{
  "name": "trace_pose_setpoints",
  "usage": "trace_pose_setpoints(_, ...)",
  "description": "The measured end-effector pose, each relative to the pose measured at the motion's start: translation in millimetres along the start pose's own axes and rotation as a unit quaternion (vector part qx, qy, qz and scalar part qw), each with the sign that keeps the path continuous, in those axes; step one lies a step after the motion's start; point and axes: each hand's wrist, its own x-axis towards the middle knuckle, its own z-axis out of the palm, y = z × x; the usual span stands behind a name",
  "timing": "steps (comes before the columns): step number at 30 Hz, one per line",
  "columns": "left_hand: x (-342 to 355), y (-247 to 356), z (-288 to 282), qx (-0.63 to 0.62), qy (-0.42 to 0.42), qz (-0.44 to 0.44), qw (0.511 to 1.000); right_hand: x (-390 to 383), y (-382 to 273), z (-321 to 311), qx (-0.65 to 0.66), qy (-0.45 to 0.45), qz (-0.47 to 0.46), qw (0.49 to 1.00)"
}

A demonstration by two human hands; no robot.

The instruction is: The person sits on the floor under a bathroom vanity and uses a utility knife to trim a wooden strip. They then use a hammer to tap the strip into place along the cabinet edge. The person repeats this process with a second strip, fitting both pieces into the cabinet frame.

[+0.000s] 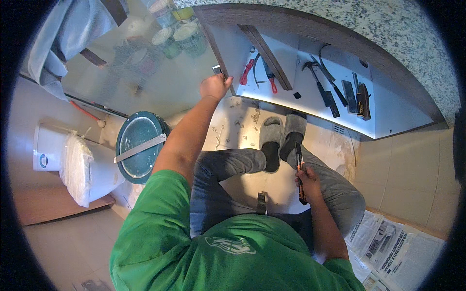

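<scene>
My left hand is closed at the front edge of the cabinet's upright panel. A small shiny metal piece shows just above the fist; what the fingers grip is hidden. Lower down, my right hand is wrapped round an orange and black utility knife, its blade end pointing away from me over my leg. Inside the lit cabinet lie a claw hammer, a red-handled tool, a red cord bundle and several other hand tools.
A steel ruler lies across a dark green bucket lid on my left, beside a white bucket and a wrapped white bundle. Speckled countertop overhangs the cabinet. Newspaper covers floor at right. Debris dots the floor ahead.
</scene>
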Motion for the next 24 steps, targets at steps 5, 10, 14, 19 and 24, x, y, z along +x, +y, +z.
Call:
trace_pose_setpoints(5,-5.6,2.7,40.0,-0.011,-0.061,-0.025,0.998,0.9,-3.6,1.1,-0.024,0.020,0.009,0.999)
trace_pose_setpoints(10,-13.4,-9.7,91.8,0.022,-0.115,-0.040,0.992,-2.0,-7.4,1.2,-0.018,0.005,0.010,1.000)
trace_pose_setpoints(14,-25.3,-30.4,131.5,0.095,-0.211,0.061,0.971,-0.4,-3.5,1.7,-0.025,0.026,0.020,0.999)
trace_pose_setpoints(19,-47.5,-26.1,129.2,0.085,-0.112,0.263,0.955,0.5,-4.1,5.1,-0.024,0.024,0.027,0.999)
trace_pose_setpoints(24,-31.9,-23.2,97.6,0.132,-0.203,0.180,0.954,0.6,-2.9,8.0,-0.016,0.015,0.045,0.999)
